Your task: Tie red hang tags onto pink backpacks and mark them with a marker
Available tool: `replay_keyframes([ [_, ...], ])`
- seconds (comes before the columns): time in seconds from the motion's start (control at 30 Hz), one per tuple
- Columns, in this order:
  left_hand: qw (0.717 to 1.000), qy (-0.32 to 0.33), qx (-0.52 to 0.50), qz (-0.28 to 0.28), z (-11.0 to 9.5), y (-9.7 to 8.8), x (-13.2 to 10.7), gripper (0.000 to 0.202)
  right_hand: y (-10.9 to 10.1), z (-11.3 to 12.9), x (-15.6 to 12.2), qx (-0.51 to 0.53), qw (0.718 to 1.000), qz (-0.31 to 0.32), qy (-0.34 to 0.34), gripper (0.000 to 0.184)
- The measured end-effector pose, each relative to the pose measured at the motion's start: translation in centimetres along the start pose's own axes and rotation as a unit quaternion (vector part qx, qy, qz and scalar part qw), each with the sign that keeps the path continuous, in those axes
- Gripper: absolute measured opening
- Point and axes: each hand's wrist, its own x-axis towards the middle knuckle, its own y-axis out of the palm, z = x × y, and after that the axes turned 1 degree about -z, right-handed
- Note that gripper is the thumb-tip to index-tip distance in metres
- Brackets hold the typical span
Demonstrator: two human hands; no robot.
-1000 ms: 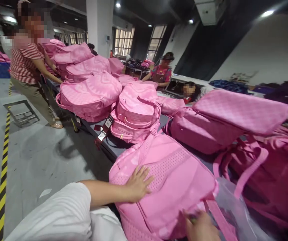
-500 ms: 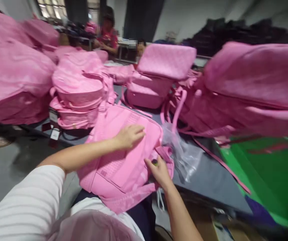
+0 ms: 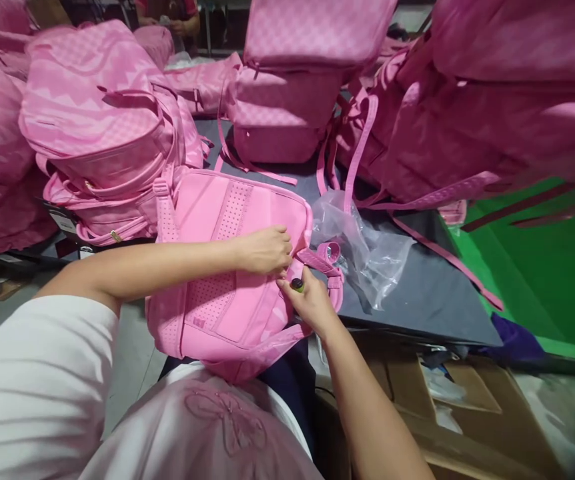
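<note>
A pink backpack (image 3: 262, 200) lies on its front, its padded back panel and dotted mesh facing up, partly over the table edge and against my lap. My left hand (image 3: 266, 251) reaches across the panel with its fingers curled in near the base of a strap. What those fingertips pinch is too small to make out. Close beside them, my right hand (image 3: 312, 303) is closed around a small tool with a black round end and a green body (image 3: 297, 285); its other end is hidden. A rolled pink strap (image 3: 331, 252) sticks out by the right hand.
Stacked pink backpacks (image 3: 97, 100) stand on the left, with more pink backpacks (image 3: 287, 93) behind and at the right. A clear plastic bag (image 3: 367, 253) lies on the dark table (image 3: 432, 293). Right of it is a green surface (image 3: 562, 267); below sits an open cardboard box (image 3: 492, 427). Another person's hands (image 3: 182, 27) show far back.
My left hand has gone from lying loosely on the panel to curling its fingers beside my right hand. The view has tipped downward. My right hand still holds the small tool.
</note>
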Motion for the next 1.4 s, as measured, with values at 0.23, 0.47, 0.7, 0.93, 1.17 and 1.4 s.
replay_keyframes([
  [0.23, 0.999, 0.013, -0.038, 0.032, 2.3, -1.9, -0.2, 0.027, 0.0, 0.1, -0.4, -0.021, 1.0, 0.007, 0.018, 0.026],
  [0.47, 0.991, -0.128, -0.032, -0.023, 4.7, -4.1, -1.2, 0.035, -0.3, 0.1, 0.3, -0.064, 0.997, 0.01, 0.029, 0.033],
  [0.7, 0.998, 0.036, -0.004, 0.053, 1.0, -0.5, 0.4, 0.034, 0.1, 0.2, -0.2, -0.081, 0.996, 0.001, 0.042, 0.038],
  [0.93, 0.99, 0.055, 0.1, 0.088, 7.0, -4.9, 0.5, 0.04, 0.0, 0.3, -0.3, -0.066, 0.997, -0.001, 0.04, 0.032],
  [1.17, 0.994, 0.0, 0.104, 0.04, 4.5, -4.4, -1.1, 0.044, -1.5, 0.8, -1.2, -0.059, 0.995, -0.065, 0.039, 0.039],
  [1.4, 0.997, -0.057, 0.051, 0.009, 0.2, -0.4, -2.4, 0.021, -3.5, 2.8, -4.2, 0.149, 0.978, -0.147, 0.007, 0.074],
])
